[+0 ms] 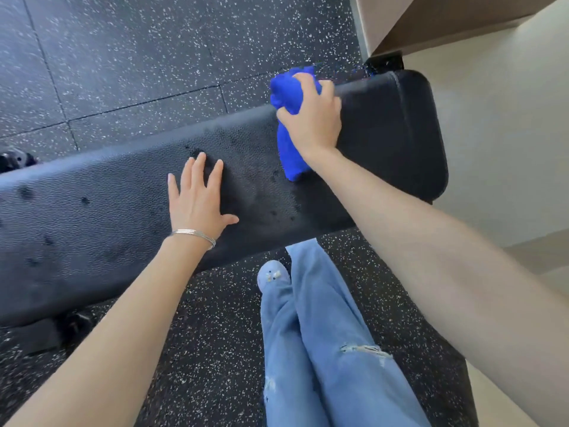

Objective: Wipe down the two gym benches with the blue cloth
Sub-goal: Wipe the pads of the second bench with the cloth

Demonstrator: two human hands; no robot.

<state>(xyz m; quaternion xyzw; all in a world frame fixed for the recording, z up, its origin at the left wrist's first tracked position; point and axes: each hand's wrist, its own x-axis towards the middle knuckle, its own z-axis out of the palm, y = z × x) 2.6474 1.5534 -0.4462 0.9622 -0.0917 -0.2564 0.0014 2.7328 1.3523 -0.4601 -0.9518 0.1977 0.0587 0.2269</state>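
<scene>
The gym bench point(92, 211) is showing a long padded top in black pebbled vinyl with rounded corners, dotted with dark damp spots. The blue cloth point(287, 91) — soft and bunched into a crumpled wad — is lying at the bench's far edge, near its right end. The right hand point(314, 118) is gripping it, fingers curled round the wad and pressing it onto the pad. The left hand point(197, 198) is resting flat on the middle of the pad, fingers straight and slightly spread, holding nothing; thin silver bangles point(194, 234) are circling its wrist. Black rubber floor tiles point(123, 57) flecked with white are running under the bench — a pale wall point(492, 149) is standing at the right. Light blue ripped jeans point(323, 334) and 1 pale shoe point(272, 274) are showing below.
</scene>
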